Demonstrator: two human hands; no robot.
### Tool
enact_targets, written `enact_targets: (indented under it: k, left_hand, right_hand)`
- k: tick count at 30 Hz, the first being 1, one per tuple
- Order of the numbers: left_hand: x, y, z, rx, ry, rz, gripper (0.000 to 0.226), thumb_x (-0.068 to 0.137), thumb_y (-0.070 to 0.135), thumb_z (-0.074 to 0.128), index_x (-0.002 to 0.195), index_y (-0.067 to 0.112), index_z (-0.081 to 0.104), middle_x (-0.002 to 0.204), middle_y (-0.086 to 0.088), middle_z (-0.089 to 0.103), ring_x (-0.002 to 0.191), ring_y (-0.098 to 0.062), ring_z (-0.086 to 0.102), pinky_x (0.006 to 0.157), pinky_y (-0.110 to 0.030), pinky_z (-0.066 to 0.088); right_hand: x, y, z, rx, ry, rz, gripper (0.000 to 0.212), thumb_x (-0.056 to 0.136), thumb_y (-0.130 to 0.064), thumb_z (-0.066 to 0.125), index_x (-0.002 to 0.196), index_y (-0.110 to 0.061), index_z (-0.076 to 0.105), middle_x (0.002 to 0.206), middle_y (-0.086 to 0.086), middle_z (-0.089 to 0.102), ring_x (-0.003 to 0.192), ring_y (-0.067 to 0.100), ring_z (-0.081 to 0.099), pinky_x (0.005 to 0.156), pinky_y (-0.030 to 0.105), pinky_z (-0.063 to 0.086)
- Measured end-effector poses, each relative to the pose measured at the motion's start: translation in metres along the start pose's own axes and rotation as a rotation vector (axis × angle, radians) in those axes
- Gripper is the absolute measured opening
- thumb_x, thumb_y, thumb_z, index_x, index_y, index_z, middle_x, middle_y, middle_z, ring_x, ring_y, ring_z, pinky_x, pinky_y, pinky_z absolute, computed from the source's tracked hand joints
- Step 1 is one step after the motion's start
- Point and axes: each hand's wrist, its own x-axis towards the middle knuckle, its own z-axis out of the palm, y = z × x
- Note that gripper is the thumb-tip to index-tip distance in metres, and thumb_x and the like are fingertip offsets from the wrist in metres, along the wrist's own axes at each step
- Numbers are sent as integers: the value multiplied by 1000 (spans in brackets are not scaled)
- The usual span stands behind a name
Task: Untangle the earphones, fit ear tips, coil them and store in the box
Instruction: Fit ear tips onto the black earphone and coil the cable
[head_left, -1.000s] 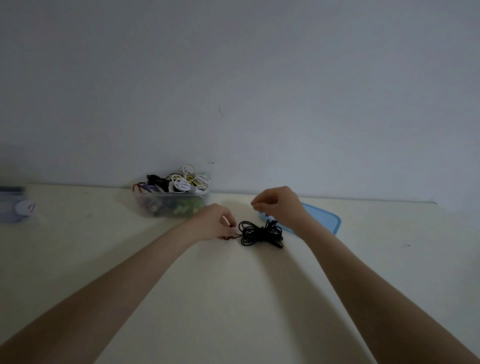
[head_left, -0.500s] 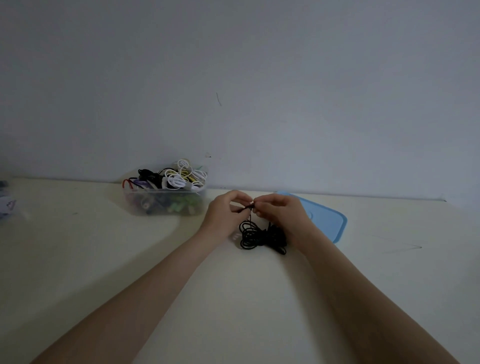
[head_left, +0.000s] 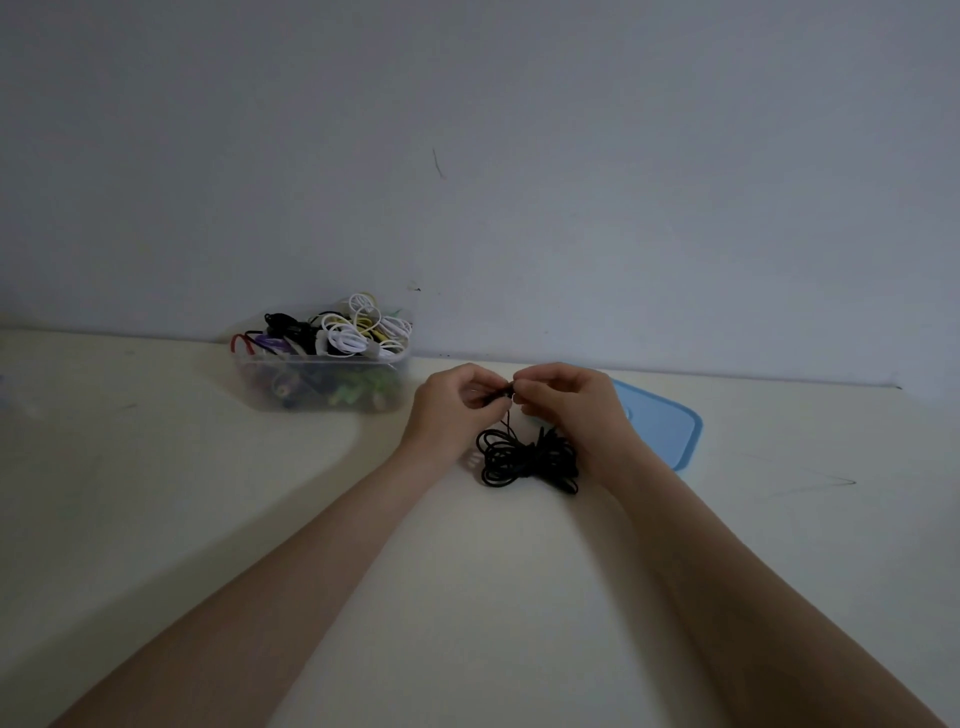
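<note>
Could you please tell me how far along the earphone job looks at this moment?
Done: the black earphone cable lies coiled in a bundle on the cream table. In hand: the left hand and right hand pinch one small end of it together, seemingly fitting an ear tip, though the part is too small to tell. Left: storing it in the clear plastic box of earphones; its blue lid lies off.

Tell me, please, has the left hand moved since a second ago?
Yes. The left hand has lifted off the table beside the black earphones and gone toward the wall, meeting the right hand above them.
</note>
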Motion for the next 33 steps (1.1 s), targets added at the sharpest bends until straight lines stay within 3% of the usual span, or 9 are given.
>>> enact_targets:
  k: [4,11,24,33]
  left_hand:
    - [-1,1,-2,4,16,1,23,75,-4,71,75,18,63,77,1,66,63,8,61,74,-10,50]
    - [-2,3,-5,-8,18,28,27,74,-4,71,72,21,62,76,5,67,67,2,64,80,-20,53]
    - [-4,11,-16,-146,-125,54,24,73,-14,67,79,9,66,66,13,70,67,1,66,71,-10,49]
    - [-6,14,-18,-208,-146,15,21,76,-10,66,82,10,68,70,11,71,71,1,65,72,-10,48]
  right_hand:
    - [-1,0,0,-17,-11,0,10,78,0,69,79,-10,68,73,4,67,67,9,63,69,16,50]
    - [-3,-1,-1,19,-51,22,12,78,3,68,81,-9,68,71,0,70,68,8,65,69,16,50]
    - [-8,-9,-2,231,-116,120,12,79,11,60,81,-1,64,65,2,69,61,7,66,60,13,50]
    - [-13,-14,-3,302,-185,217,12,87,6,53,98,2,58,62,0,64,52,2,61,51,10,46]
